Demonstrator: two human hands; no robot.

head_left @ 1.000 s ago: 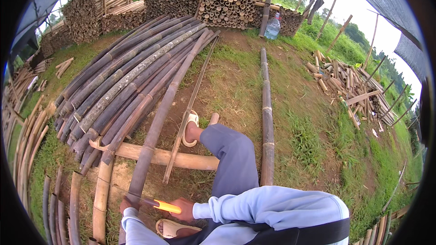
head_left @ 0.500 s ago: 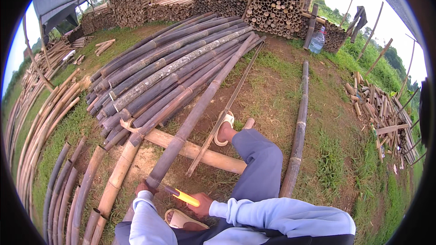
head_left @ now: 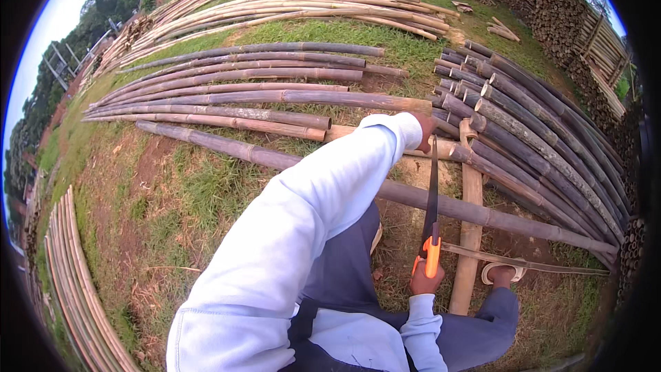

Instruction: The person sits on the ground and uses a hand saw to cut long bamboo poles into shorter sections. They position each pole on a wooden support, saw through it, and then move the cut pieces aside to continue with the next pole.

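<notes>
My right hand grips the orange handle of a hand saw. Its dark blade points away from me and crosses a long brown bamboo pole that lies across the ground in front of me. My left arm, in a white sleeve, reaches forward. My left hand is closed on a pale bamboo pole just beyond the blade's tip. The long pole rests on a light bamboo crosspiece. My sandalled foot is planted beside that crosspiece.
Dark bamboo poles lie bunched at the right. More poles lie side by side on the grass ahead. Stacks of cut bamboo stand far right, and pale poles curve along the left edge.
The view has swung left, so the stacks now sit at the right. My left arm has stretched out to the pale pole. The saw has moved up and forward, its blade now across the long pole.
</notes>
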